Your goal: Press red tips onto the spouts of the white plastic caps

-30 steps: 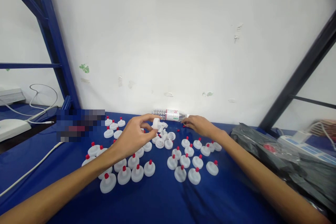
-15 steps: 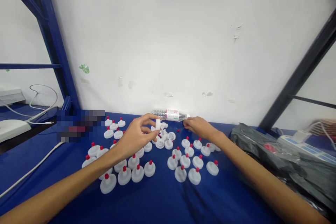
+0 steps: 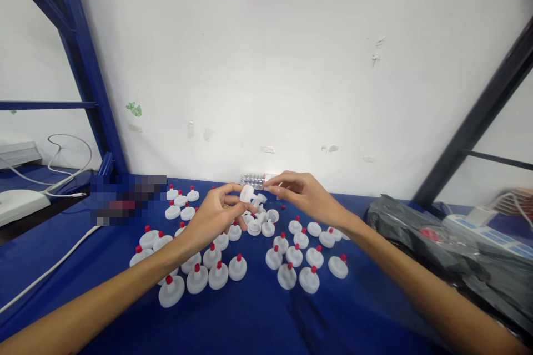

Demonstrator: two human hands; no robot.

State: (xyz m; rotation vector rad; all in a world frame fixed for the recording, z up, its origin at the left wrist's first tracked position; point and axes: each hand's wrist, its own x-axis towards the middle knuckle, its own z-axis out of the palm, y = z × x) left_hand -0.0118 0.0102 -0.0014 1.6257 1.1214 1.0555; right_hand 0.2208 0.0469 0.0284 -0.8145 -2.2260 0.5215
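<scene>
My left hand [image 3: 216, 209] pinches a white round bottle cap [image 3: 247, 193] by its edge, tilted, above a pile of loose white caps [image 3: 255, 227]. Just right of it is my right hand [image 3: 302, 193], thumb and index fingertips drawn together; whatever is between them is too small to make out. Behind my right hand a clear plastic bottle [image 3: 252, 180] lies on its side, partly covered. White caps with red tips stand in two groups, one at the left [image 3: 197, 278] and one at the right [image 3: 293, 255]. A small red tip [image 3: 283, 207] lies near the pile.
The blue table [image 3: 250, 321] meets a white wall [image 3: 266, 66]. At the right lies a grey plastic bag [image 3: 416, 233] beside a white power strip [image 3: 495, 233]. A white cable [image 3: 50, 269] runs along the left, and blue frame posts [image 3: 89, 66] rise there.
My right hand has moved left from the bottle's neck toward the cap, now covering part of the bottle. The cap in my left hand has turned, showing more of its round face.
</scene>
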